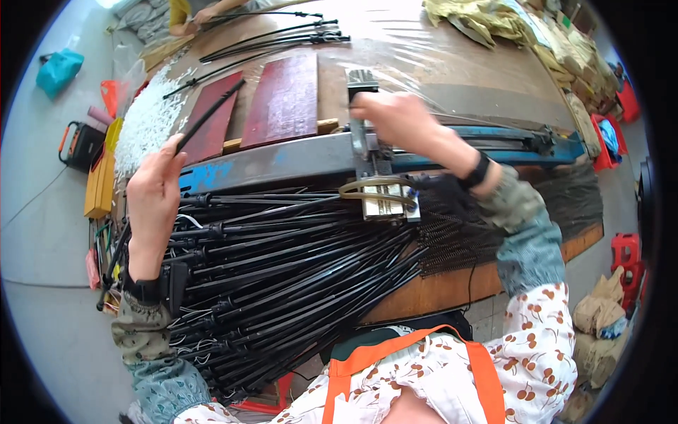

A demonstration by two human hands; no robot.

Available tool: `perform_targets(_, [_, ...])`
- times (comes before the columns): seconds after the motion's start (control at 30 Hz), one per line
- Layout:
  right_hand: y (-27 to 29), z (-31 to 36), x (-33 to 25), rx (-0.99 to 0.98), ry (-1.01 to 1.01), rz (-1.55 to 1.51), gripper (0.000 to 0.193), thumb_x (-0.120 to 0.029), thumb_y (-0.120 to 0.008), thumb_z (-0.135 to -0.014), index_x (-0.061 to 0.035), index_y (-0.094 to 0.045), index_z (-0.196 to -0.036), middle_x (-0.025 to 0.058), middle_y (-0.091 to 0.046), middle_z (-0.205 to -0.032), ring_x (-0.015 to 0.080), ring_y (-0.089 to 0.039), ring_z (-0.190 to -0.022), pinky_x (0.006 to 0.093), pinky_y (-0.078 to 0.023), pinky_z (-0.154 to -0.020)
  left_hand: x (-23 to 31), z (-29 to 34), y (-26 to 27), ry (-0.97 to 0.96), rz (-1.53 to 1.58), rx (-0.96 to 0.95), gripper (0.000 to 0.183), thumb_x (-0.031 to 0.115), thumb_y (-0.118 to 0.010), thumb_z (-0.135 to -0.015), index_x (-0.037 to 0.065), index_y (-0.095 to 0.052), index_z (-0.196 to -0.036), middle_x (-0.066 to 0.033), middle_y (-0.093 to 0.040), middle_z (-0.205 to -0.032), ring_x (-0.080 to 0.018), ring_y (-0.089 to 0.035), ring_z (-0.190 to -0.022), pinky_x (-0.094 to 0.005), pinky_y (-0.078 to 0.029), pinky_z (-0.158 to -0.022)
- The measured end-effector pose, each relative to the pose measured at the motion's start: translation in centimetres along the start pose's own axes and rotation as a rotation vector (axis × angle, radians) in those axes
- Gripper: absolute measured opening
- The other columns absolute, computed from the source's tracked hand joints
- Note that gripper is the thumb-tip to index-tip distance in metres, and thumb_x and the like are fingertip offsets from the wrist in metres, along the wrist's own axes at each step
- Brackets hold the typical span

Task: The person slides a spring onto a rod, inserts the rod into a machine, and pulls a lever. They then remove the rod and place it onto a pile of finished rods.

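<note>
A worker at a cluttered bench: left hand [152,201] w/ fingers [171,150] closed round the near end of a thin black rod [210,115], which slants up and away from the fingertips across two dark red boards [282,99]. Right hand [395,120] is curled shut over the upright metal lever [361,88] of a small press fixture [381,191] bolted to a blue steel rail [282,159]; the lever top shows just beyond the knuckles. Below both hands, fanned toward the person's body, lies a big bundle of black rods [282,268]; black coil springs [459,233] sit under the right wrist. Left of the left-hand fingers, a heap of small white parts [145,124]. Far beyond the fingers, more black rods [282,39] and another person's hands [194,18] at the table's far edge.
</note>
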State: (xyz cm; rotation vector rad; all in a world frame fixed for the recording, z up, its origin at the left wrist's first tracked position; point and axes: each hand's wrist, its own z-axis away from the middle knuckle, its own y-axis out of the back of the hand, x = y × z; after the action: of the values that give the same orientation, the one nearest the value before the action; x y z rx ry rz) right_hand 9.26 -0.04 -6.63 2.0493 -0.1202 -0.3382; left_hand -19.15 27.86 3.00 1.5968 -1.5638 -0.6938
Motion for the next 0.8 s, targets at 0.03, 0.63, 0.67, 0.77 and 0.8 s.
perform_targets(0.03, [0.6, 2.3, 2.7, 0.135, 0.105, 0.045, 0.009, -0.009, -0.066, -0.091, -0.0082, -0.058, -0.093, 0.0116, -0.067, -0.079, 0.0307, -0.068, -0.068, 0.0399, -0.051, -0.055, -0.2, 0.0, -0.5, 0.051, -0.038, -0.054, 0.03, 0.01, -0.065, -0.097, 0.009, -0.067, -0.126, -0.0205, -0.066, -0.091, -0.036, -0.063, -0.076, -0.0386, -0.051, -0.07])
perform_targets(0.63, [8.3, 23.5, 17.7, 0.166, -0.356, 0.316, 0.008, -0.007, -0.058, -0.098, 0.0004, -0.058, -0.098, 0.0165, -0.06, -0.092, 0.0361, -0.058, -0.091, 0.0426, -0.046, -0.085, 7.2, -4.0, -18.3, -0.183, 0.253, -0.253, 0.029, 0.034, -0.06, -0.099, 0.007, -0.067, -0.091, -0.0135, -0.067, -0.079, -0.0356, -0.068, -0.078, -0.046, -0.055, -0.07])
perform_targets(0.67, [8.2, 23.5, 17.8, 0.176, -0.348, 0.333, 0.008, -0.007, -0.057, -0.099, 0.0002, -0.058, -0.098, 0.0167, -0.06, -0.093, 0.0361, -0.058, -0.092, 0.0424, -0.046, -0.086, 7.5, -4.0, -18.4, -0.165, 0.283, -0.278, 0.029, 0.033, -0.06, -0.099, 0.007, -0.069, -0.09, -0.0133, -0.067, -0.079, -0.0359, -0.068, -0.078, -0.0463, -0.055, -0.071])
perform_targets(0.77, [7.8, 23.0, 17.3, 0.207, -0.353, 0.302, 0.008, -0.008, -0.058, -0.099, 0.0004, -0.058, -0.098, 0.0168, -0.06, -0.094, 0.0363, -0.057, -0.095, 0.0424, -0.046, -0.088, 7.5, -3.4, -18.9, -0.145, 0.351, -0.228, 0.027, 0.033, -0.063, -0.097, 0.008, -0.07, -0.089, -0.0123, -0.067, -0.082, -0.036, -0.068, -0.08, -0.0464, -0.054, -0.071])
perform_targets(0.8, [7.9, 22.9, 17.3, 0.22, -0.357, 0.293, 0.009, -0.008, -0.058, -0.099, 0.0006, -0.057, -0.097, 0.0168, -0.059, -0.094, 0.0363, -0.057, -0.095, 0.0424, -0.046, -0.088, 7.7, -3.4, -19.0, -0.149, 0.378, -0.185, 0.026, 0.033, -0.064, -0.096, 0.008, -0.071, -0.09, -0.0119, -0.067, -0.083, -0.0358, -0.068, -0.081, -0.0461, -0.054, -0.071])
